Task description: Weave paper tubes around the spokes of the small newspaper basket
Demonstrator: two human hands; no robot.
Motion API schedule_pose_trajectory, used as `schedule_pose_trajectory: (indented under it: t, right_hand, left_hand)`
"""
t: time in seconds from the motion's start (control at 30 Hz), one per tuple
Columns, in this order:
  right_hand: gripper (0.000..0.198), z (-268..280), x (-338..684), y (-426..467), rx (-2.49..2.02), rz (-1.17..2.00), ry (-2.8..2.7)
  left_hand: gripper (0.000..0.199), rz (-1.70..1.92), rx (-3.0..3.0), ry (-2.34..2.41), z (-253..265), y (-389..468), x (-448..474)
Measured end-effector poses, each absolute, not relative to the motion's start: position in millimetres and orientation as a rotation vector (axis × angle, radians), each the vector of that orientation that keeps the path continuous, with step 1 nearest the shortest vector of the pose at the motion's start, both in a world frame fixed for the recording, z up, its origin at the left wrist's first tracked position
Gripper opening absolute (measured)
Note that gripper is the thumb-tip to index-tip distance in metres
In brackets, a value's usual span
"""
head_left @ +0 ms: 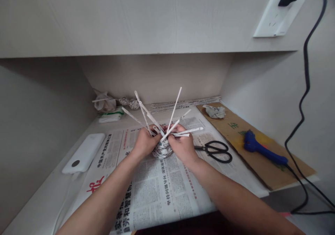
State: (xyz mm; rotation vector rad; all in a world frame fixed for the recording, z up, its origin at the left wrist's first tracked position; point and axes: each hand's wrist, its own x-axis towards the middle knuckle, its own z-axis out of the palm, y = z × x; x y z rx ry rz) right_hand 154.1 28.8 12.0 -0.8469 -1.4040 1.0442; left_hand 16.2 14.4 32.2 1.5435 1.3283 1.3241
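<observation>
Between my hands stands a small round basket woven from rolled newspaper (162, 152), with several white paper tubes (174, 111) sticking up and outward from its top. My left hand (148, 141) closes on the left side of its rim, fingertips partly hidden among the tubes. On the opposite side my right hand (183, 142) grips the rim, its thumb near the crossing tube bases. Just right of that hand lies a pair of black-handled scissors (218, 152), the blades partly behind the hand.
Newspaper sheets (149, 189) cover the desk. A blue glue gun (264, 151) and crumpled paper (214, 111) lie on cardboard (235, 130) at right. A white power bank (83, 153) lies left. Paper tubes (188, 103) line the back wall. A black cord (306, 71) hangs at right.
</observation>
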Motion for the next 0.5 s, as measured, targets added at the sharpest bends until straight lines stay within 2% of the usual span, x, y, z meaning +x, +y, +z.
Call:
schedule_pose_trajectory:
  t: [0.13,0.23,0.4,0.5]
  right_hand:
    - [0.026,9.3,152.8,30.3,-0.884,0.965,-1.392]
    - [0.018,6.1,152.2,32.8,-0.922,0.925,-1.369]
    - [0.022,2.3,154.0,35.5,-1.002,1.083,-1.293]
    - [0.015,3.6,156.3,35.6,-0.963,1.116,-1.363]
  left_hand:
    - [0.016,1.34,1.538,1.367,30.8,14.6,16.9]
    - [0.011,1.38,1.567,1.367,31.4,14.2,15.8]
    - [0.004,1.402,1.549,1.326,34.9,15.0,13.3]
    - [0.003,1.393,1.571,1.321,37.7,14.8,13.5]
